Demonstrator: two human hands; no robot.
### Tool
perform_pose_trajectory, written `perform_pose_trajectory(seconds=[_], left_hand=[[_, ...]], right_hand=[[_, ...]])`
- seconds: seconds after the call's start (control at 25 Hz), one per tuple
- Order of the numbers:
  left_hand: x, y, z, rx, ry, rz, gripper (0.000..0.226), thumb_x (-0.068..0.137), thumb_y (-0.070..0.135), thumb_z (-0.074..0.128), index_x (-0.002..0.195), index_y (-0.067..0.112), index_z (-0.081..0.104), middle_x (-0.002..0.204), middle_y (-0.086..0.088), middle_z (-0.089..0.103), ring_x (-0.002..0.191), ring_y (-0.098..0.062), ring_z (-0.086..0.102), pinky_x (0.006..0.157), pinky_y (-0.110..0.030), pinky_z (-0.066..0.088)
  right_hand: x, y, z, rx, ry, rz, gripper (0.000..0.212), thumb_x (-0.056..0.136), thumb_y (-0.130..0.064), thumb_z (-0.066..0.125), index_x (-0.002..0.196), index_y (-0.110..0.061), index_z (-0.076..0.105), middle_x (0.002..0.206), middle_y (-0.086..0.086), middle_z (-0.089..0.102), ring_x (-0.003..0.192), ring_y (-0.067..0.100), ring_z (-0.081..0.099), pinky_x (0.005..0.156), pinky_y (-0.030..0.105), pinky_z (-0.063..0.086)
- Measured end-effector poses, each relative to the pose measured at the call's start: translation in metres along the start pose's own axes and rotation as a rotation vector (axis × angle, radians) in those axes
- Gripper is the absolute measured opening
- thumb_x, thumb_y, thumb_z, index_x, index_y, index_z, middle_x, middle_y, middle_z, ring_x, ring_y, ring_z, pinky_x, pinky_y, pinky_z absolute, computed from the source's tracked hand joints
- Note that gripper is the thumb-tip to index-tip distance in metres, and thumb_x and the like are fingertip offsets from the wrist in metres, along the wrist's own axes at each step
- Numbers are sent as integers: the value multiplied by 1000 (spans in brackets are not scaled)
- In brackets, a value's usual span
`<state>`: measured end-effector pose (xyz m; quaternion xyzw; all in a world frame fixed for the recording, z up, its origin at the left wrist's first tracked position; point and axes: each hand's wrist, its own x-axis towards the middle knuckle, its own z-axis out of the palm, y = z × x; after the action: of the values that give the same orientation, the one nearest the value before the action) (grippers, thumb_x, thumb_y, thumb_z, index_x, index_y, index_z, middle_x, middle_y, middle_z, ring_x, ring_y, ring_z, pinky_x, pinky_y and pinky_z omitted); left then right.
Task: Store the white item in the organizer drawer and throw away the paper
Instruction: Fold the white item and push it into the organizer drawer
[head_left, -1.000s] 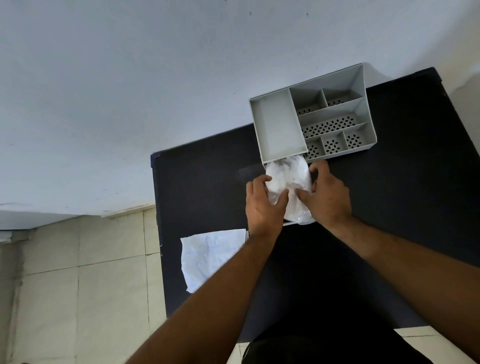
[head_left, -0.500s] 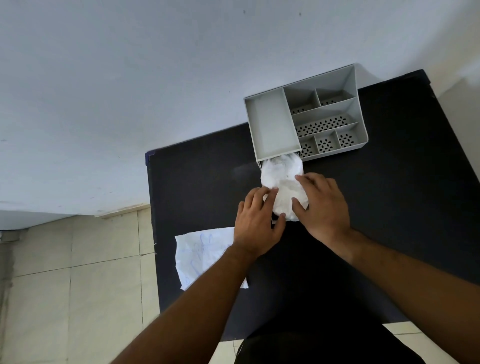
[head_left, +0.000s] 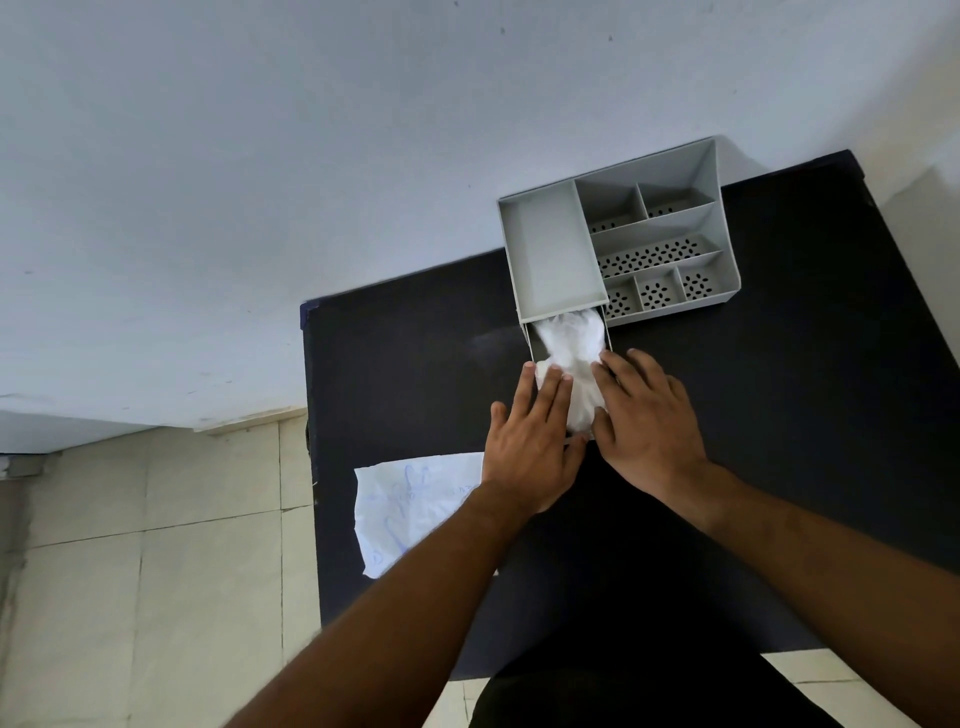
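Observation:
A grey organizer (head_left: 550, 254) with several compartments stands at the far side of a black table (head_left: 779, 415). Its drawer (head_left: 531, 340) is pulled out toward me, and a crumpled white item (head_left: 571, 345) lies in it, bulging above the rim. My left hand (head_left: 530, 441) rests flat on the item's near left part, fingers extended. My right hand (head_left: 647, 415) lies flat on its right side, touching it. A white paper (head_left: 410, 504) with blue writing hangs over the table's left edge, partly hidden by my left forearm.
A pale wall rises behind the table. Beige floor tiles (head_left: 156, 571) lie to the left and below. The table's left edge (head_left: 311, 467) runs close to the paper.
Both hands went from gripping the white item to lying flat on it. They slid back toward me while the item sank further into the drawer.

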<state>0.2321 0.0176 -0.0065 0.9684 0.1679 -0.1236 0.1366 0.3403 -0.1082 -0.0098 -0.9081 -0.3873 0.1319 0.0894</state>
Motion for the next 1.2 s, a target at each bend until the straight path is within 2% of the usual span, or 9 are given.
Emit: perform_pose_trajectory(seconds=[0.12, 0.32, 0.52, 0.6, 0.68, 0.84, 0.96, 1.08, 1.2], left_hand=[[5, 3, -7, 27, -26, 6, 69, 102, 53, 34, 158, 13, 27, 167, -4, 23, 156, -28, 3, 111, -59, 31], [8, 7, -7, 8, -85, -35, 70, 103, 53, 30, 159, 13, 20, 169, -7, 14, 156, -26, -6, 116, -61, 21], [10, 8, -12, 19, 20, -46, 68, 97, 50, 43, 153, 12, 34, 164, -11, 28, 155, -31, 8, 109, -64, 32], [13, 4, -17, 26, 72, -54, 73, 94, 50, 47, 154, 13, 32, 165, -11, 23, 155, -32, 11, 108, -63, 34], [19, -3, -22, 83, 47, -9, 78, 94, 52, 44, 158, 14, 22, 169, -7, 12, 155, -30, 6, 110, -60, 33], [33, -14, -29, 193, -3, 122, 83, 94, 58, 36, 161, 16, 12, 170, -4, 7, 156, -29, 3, 110, -56, 32], [38, -20, -31, 261, 1, 171, 84, 91, 60, 37, 160, 17, 18, 169, -5, 11, 155, -30, 7, 106, -54, 34], [41, -25, -31, 325, -50, 170, 83, 93, 63, 34, 159, 14, 23, 168, -6, 16, 155, -30, 8, 108, -54, 34], [42, -27, -30, 321, -72, 117, 84, 96, 63, 30, 159, 10, 16, 168, -8, 17, 156, -27, 6, 109, -51, 31]], right_hand=[[6, -2, -4, 9, -32, -18, 60, 92, -28, 52, 149, -11, 40, 161, 9, 32, 150, 30, 22, 112, 49, 34], [17, -4, -7, 2, -101, -45, 66, 98, -28, 44, 156, -11, 21, 167, 9, 14, 154, 31, 3, 121, 51, 19], [21, -5, -7, 9, -133, -45, 70, 98, -32, 42, 158, -11, 11, 168, 9, 5, 154, 29, -5, 123, 49, 12], [23, -4, -9, -5, -151, -53, 76, 97, -38, 45, 158, -10, 9, 168, 9, 4, 154, 28, -5, 123, 49, 10], [26, -2, -10, -26, -164, -62, 79, 97, -40, 47, 158, -10, 7, 168, 9, 3, 154, 28, -7, 124, 48, 9], [27, 1, -10, -58, -145, -83, 77, 97, -39, 48, 158, -9, 13, 168, 10, 10, 154, 30, -1, 123, 50, 13], [25, 2, -10, -65, -101, -86, 74, 94, -33, 54, 156, -7, 23, 166, 14, 16, 154, 32, 8, 121, 53, 21], [28, 4, -12, -107, -104, -111, 74, 92, -31, 57, 154, -6, 27, 165, 14, 19, 153, 34, 10, 120, 54, 21], [35, 8, -17, -174, -112, -145, 76, 90, -32, 60, 153, -5, 29, 163, 15, 25, 153, 35, 14, 120, 55, 23]])
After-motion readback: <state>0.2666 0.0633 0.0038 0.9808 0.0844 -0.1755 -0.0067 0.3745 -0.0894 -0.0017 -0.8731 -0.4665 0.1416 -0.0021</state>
